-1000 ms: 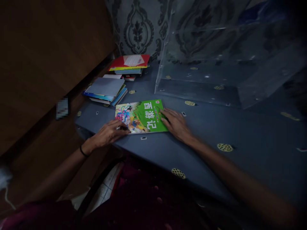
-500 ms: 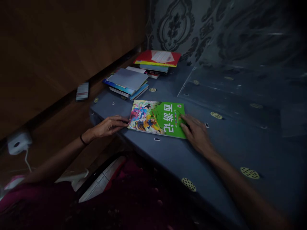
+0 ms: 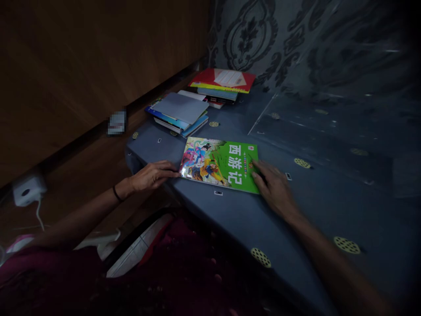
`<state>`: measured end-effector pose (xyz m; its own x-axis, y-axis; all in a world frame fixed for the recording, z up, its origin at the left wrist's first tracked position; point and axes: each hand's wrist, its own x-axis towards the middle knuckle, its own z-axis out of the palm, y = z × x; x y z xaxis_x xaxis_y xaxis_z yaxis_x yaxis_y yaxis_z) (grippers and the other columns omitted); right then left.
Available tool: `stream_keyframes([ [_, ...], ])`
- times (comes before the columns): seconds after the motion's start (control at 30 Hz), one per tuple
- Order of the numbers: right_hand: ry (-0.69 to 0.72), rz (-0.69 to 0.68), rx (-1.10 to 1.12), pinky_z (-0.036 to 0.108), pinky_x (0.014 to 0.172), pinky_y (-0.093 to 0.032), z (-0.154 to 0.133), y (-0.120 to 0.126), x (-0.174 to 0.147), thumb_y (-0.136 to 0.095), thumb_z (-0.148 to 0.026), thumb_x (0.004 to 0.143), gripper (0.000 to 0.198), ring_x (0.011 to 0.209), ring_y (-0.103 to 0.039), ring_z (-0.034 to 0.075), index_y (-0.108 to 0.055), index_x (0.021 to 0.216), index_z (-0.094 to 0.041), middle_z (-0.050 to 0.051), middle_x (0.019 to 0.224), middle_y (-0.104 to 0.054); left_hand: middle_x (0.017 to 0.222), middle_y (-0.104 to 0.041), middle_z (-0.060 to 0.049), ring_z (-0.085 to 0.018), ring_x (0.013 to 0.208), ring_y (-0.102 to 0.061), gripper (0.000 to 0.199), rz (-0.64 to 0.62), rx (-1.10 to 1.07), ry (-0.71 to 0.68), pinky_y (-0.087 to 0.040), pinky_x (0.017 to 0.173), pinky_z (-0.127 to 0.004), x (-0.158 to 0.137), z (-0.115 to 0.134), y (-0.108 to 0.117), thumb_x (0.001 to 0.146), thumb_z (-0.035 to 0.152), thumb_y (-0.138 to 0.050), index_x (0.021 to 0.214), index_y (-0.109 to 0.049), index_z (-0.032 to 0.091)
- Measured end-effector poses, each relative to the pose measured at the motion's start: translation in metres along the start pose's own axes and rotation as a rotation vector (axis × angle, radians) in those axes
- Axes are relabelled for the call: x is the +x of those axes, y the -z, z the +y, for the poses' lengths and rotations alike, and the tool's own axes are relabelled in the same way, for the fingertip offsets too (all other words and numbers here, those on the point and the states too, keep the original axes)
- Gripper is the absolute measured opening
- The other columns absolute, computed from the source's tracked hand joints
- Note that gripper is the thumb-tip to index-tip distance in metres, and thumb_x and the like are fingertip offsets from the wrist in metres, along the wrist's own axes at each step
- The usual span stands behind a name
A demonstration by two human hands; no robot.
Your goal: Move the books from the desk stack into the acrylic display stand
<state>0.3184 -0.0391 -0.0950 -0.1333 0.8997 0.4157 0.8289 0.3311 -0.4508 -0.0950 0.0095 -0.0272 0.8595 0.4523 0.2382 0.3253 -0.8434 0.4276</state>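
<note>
- left hand (image 3: 154, 174): fingers together at the green book's (image 3: 219, 164) left edge; clamped or not, cannot tell
- right hand (image 3: 272, 182): grip loosely apart, touching the book's right side
- green book: flat on the surface (image 3: 230, 215)

Looks like a home, reading corner. Dark-grey, ornate-patterned wall covering (image 3: 248, 37) backs a table under a blue-grey, yellow-spotted cover (image 3: 240, 215). Brown wood-grained panel (image 3: 98, 52) stands left. Two stacks of multicoloured paper books (image 3: 180, 107) and a green, brightly illustrated paperback (image 3: 233, 162) suit domestic reading.
</note>
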Motion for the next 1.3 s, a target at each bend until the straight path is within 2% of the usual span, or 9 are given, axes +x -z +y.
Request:
stream_keyframes([
  [0.17, 0.0, 0.019, -0.016, 0.064, 0.105, -0.048, -0.003, -0.001, -0.003, -0.039, -0.042, 0.103, 0.046, 0.128, -0.06, 0.037, -0.06, 0.14, -0.023, 0.015, 0.136, -0.066, 0.117, -0.067, -0.011, -0.022, 0.11, -0.062, 0.032, -0.006, 0.037, 0.104, -0.053, 0.096, -0.041, 0.004, 0.005, 0.004, 0.101, 0.021, -0.046, 0.12, -0.072, 0.024],
  [0.3, 0.03, 0.077, -0.15, 0.065, 0.104, -0.046, -0.02, -0.003, -0.011, -0.039, -0.039, 0.104, 0.043, 0.133, -0.055, 0.039, -0.065, 0.133, -0.02, 0.018, 0.146, -0.058, 0.129, -0.062, -0.011, -0.023, 0.121, -0.057, 0.029, -0.002, 0.05, 0.152, -0.048, 0.105, -0.041, 0.026, -0.004, 0.01, 0.101, 0.023, -0.045, 0.11, -0.072, 0.023],
  [0.47, 0.217, 0.083, -0.231, 0.059, 0.107, -0.046, -0.049, 0.002, -0.022, -0.04, -0.026, 0.106, 0.036, 0.129, -0.06, 0.031, -0.067, 0.128, -0.022, 0.014, 0.137, -0.066, 0.143, -0.055, -0.016, -0.025, 0.135, -0.05, 0.033, 0.055, 0.163, 0.166, -0.044, 0.112, -0.046, 0.077, -0.042, -0.001, 0.104, 0.029, -0.042, 0.129, -0.061, 0.017],
  [0.6, 0.269, 0.031, -0.258, 0.056, 0.107, -0.047, -0.058, 0.01, -0.029, -0.039, -0.023, 0.106, 0.036, 0.126, -0.063, 0.028, -0.067, 0.13, -0.024, 0.011, 0.133, -0.069, 0.141, -0.057, -0.018, -0.027, 0.131, -0.054, 0.04, 0.014, 0.259, 0.196, -0.046, 0.11, -0.045, 0.106, -0.058, -0.012, 0.104, 0.032, -0.042, 0.136, -0.056, 0.013],
  [0.77, 0.205, 0.017, -0.274, 0.062, 0.108, -0.043, -0.032, 0.02, -0.029, -0.041, -0.022, 0.104, 0.038, 0.129, -0.06, 0.031, -0.068, 0.131, -0.027, 0.012, 0.135, -0.068, 0.112, -0.069, -0.014, -0.026, 0.103, -0.066, 0.035, -0.005, 0.438, 0.305, -0.053, 0.087, -0.037, 0.103, -0.03, -0.008, 0.102, 0.037, -0.046, 0.122, -0.065, 0.017],
  [0.87, 0.063, 0.036, -0.289, 0.064, 0.108, -0.04, -0.006, 0.026, -0.016, -0.045, -0.022, 0.101, 0.038, 0.13, -0.059, 0.033, -0.071, 0.128, -0.03, 0.01, 0.136, -0.068, 0.09, -0.073, -0.007, -0.022, 0.081, -0.069, 0.032, -0.081, 0.441, 0.405, -0.049, 0.068, -0.029, 0.095, 0.004, -0.012, 0.102, 0.044, -0.048, 0.11, -0.069, 0.022],
  [0.97, -0.038, 0.019, -0.255, 0.062, 0.108, -0.04, 0.01, 0.031, -0.001, -0.045, -0.017, 0.097, 0.041, 0.134, -0.055, 0.032, -0.072, 0.125, -0.029, 0.008, 0.136, -0.068, 0.077, -0.072, -0.005, -0.021, 0.069, -0.068, 0.034, -0.183, 0.385, 0.429, -0.043, 0.06, -0.027, 0.091, 0.034, -0.022, 0.101, 0.049, -0.049, 0.105, -0.068, 0.021],
  [1.13, -0.056, -0.099, -0.151, 0.062, 0.113, -0.036, -0.004, 0.036, 0.0, -0.046, -0.011, 0.093, 0.046, 0.141, -0.048, 0.03, -0.07, 0.129, -0.026, 0.009, 0.144, -0.062, 0.09, -0.073, -0.008, -0.024, 0.075, -0.069, 0.036, -0.161, 0.455, 0.434, -0.043, 0.059, -0.028, 0.094, 0.05, -0.027, 0.099, 0.053, -0.052, 0.101, -0.067, 0.021],
  [1.3, -0.016, -0.125, -0.069, 0.062, 0.115, -0.036, -0.042, 0.037, -0.045, -0.046, -0.007, 0.092, 0.051, 0.142, -0.047, 0.026, -0.067, 0.132, -0.03, 0.004, 0.146, -0.06, 0.106, -0.067, -0.006, -0.021, 0.086, -0.068, 0.033, -0.117, 0.353, 0.278, -0.047, 0.066, -0.029, 0.097, 0.042, -0.027, 0.101, 0.043, -0.052, 0.126, -0.061, 0.024],
])
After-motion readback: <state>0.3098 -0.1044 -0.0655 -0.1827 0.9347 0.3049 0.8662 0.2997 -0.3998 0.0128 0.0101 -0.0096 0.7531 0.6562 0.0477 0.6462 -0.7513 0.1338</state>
